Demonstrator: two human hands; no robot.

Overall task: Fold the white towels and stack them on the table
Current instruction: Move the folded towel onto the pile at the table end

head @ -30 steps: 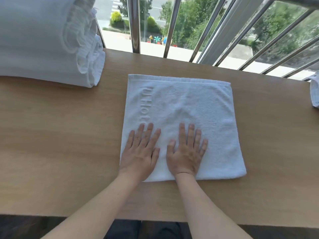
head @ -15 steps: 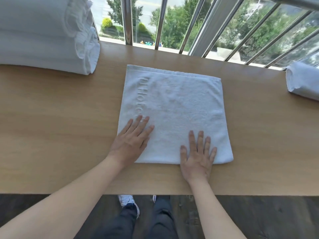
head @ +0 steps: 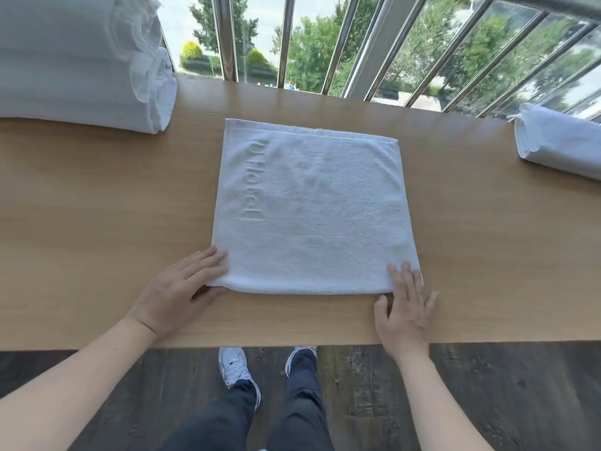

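White rolled towels (head: pixel 81 60) lie far left on the tabletop (head: pixel 97 206). The left hand (head: pixel 177 292) pinches the near-left corner of the centred white towel (head: pixel 312 206); the right hand (head: pixel 405 307) rests flat on the near-right corner. For a good fold, both corners should rise evenly.

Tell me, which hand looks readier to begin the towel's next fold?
Probably the left hand: its fingers lie on the near-left corner of the towel, thumb seemingly tucked beneath. The right hand rests flat, mostly on the table.
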